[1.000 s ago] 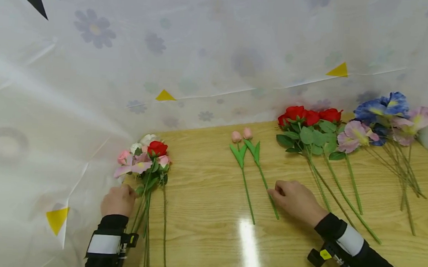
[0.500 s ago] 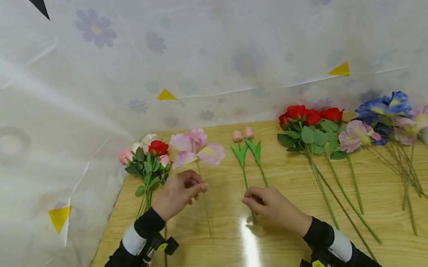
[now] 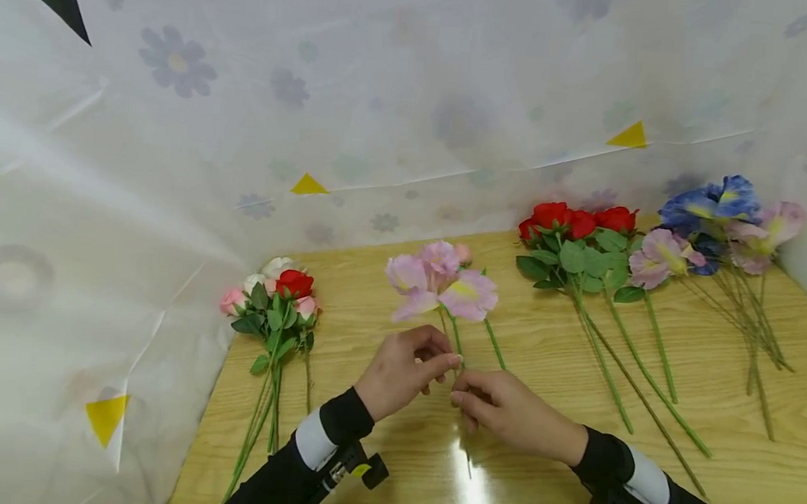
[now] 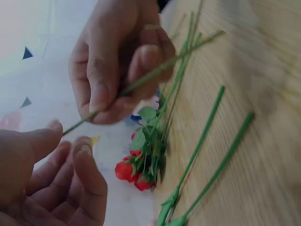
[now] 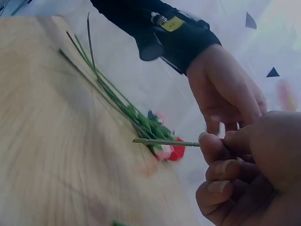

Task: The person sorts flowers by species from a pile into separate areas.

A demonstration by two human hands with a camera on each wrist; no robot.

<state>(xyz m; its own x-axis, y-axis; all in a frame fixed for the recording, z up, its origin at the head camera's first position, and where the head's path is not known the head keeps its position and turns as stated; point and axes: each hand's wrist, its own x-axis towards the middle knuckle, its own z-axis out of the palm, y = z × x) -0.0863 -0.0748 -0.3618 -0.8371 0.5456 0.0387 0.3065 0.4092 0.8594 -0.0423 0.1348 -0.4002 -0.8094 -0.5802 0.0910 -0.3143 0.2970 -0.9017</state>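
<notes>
A pink iris (image 3: 443, 281) with yellow markings stands upright above the table, between both hands in the head view. My left hand (image 3: 403, 371) pinches its thin stem below the bloom. Just lower, my right hand (image 3: 515, 413) pinches the same stem between thumb and finger. In the left wrist view the iris stem (image 4: 155, 73) runs past both hands; its cut end (image 5: 141, 141) sticks out from the right hand in the right wrist view. Behind the bloom lie two pink tulips (image 3: 495, 342), their heads mostly hidden in the head view.
At the left lies a bunch of roses (image 3: 294, 284) in red, white and pink. Red roses (image 3: 551, 215) lie at the back right, beside blue irises (image 3: 711, 205) and pink irises (image 3: 660, 260). A patterned sheet (image 3: 397, 128) rises behind the wooden table (image 3: 374, 281).
My left hand has taken the pink iris from the left bunch and carried it rightward to the middle. My right hand has moved left from the tulips to the iris stem.
</notes>
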